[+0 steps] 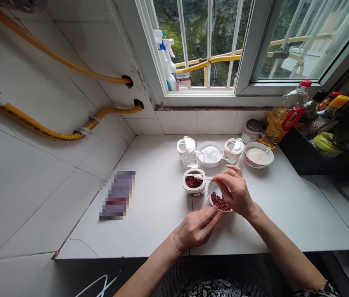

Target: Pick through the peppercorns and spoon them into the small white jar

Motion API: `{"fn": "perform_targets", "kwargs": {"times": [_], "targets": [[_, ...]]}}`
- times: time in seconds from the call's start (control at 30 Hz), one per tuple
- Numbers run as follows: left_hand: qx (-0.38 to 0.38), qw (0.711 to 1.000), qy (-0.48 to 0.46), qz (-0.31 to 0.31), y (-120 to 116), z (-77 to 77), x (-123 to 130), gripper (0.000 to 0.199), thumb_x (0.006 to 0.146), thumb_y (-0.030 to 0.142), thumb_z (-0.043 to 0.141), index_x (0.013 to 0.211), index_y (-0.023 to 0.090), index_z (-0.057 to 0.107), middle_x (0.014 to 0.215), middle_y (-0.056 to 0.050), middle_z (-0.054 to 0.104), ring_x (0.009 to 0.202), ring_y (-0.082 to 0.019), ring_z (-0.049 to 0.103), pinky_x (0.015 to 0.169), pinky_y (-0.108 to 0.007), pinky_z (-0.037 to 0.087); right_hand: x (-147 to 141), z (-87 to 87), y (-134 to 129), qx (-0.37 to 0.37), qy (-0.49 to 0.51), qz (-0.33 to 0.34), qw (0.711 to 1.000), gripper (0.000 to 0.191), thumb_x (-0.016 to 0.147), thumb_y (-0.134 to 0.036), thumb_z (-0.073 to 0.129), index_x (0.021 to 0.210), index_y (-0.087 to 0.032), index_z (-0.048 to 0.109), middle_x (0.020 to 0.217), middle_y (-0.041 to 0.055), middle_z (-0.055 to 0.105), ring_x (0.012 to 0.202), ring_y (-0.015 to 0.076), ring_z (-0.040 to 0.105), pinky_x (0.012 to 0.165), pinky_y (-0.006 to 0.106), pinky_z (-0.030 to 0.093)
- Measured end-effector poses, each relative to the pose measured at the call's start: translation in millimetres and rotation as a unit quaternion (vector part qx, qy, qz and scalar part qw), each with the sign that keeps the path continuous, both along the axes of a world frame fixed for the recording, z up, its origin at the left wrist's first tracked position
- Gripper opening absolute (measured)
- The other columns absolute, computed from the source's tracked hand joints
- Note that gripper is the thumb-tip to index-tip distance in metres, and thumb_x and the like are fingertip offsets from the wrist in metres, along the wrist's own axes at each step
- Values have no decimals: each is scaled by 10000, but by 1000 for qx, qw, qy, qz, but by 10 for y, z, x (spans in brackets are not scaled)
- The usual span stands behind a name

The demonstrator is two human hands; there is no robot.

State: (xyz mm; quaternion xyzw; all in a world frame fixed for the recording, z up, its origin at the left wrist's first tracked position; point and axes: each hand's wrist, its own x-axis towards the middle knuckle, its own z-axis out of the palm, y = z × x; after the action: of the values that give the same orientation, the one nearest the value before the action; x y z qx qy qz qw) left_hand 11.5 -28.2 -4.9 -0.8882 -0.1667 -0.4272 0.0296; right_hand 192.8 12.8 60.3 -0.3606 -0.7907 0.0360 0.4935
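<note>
My right hand point(234, 189) pinches the handle of a small white spoon point(203, 177). The spoon's bowl is over the mouth of a white seasoning jar point(194, 190), whose clear lid stands tipped back. Dark red peppercorns point(194, 181) fill much of the jar. Just right of it sits a small white bowl point(210, 190) with more reddish peppercorns point(219, 201) inside, partly hidden by my right hand. My left hand point(198, 229) grips the near rim of this bowl between thumb and fingers.
Behind the jar stand two more lidded jars point(186, 145), a bowl of white granules point(210, 154) and a flowered bowl of pale grains point(258, 156). An oil bottle point(286, 113) and a black rack point(298, 154) are at right. A blurred purple packet point(120, 194) lies left.
</note>
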Motion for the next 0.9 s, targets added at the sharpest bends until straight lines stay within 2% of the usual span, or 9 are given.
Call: {"fn": "perform_targets", "kwargs": {"times": [0.13,0.2,0.3,0.43,0.6,0.67,0.83,0.9], "targets": [[6,1000,4,0,-1,-13,-7,423,946,23,422,1360,20,505,1032,-169,701,972,-240,725,734,-311,640,145,19,-22,22,18,-34,999,180,908,-81,537,937,-245,603,732,-31,725,648,164,638,972,436,456],[5,1000,6,-3,0,-26,-15,424,940,17,429,1357,14,508,1043,-173,696,1006,-246,719,765,-318,640,241,9,-21,1,27,-75,997,157,891,-99,536,886,-245,593,668,-42,683,623,172,619,954,435,459],[7,1000,10,0,-1,-37,-21,437,942,21,424,1372,31,502,1056,-164,693,1019,-234,713,770,-306,638,335,-57,6,-59,-20,-104,993,155,854,-112,510,797,-237,580,617,-50,636,569,161,587,951,429,448],[7,1000,12,2,-5,-29,-18,392,937,17,437,1314,18,545,1049,-169,689,999,-234,713,766,-306,636,320,-176,42,-117,-77,-92,986,168,821,-97,479,759,-227,567,622,-41,643,561,146,571,960,416,428],[2,1000,10,1,-7,-7,-14,379,951,21,424,1308,20,548,1033,-162,692,984,-226,712,756,-302,636,242,-221,29,-171,-56,-63,982,175,832,-109,463,755,-231,562,605,-47,649,554,142,540,992,425,402],[2,1000,8,2,-4,2,-12,377,953,23,422,1307,24,550,1032,-157,693,979,-219,712,754,-296,635,238,-206,14,-209,-32,-54,976,175,827,-120,470,740,-239,566,595,-46,656,591,155,562,992,422,402],[-1,1000,5,-1,-2,12,-10,375,951,22,414,1295,21,561,1040,-157,691,998,-218,706,778,-301,635,255,-156,-17,-297,42,-63,952,160,802,-183,495,698,-251,596,592,-6,686,866,234,617,887,384,443],[0,1000,7,-1,-4,3,-14,374,943,17,419,1287,14,566,1046,-162,689,992,-220,706,779,-305,635,256,-139,-20,-320,67,-74,942,155,793,-202,501,683,-251,598,572,-4,684,875,242,614,858,374,445]]}}
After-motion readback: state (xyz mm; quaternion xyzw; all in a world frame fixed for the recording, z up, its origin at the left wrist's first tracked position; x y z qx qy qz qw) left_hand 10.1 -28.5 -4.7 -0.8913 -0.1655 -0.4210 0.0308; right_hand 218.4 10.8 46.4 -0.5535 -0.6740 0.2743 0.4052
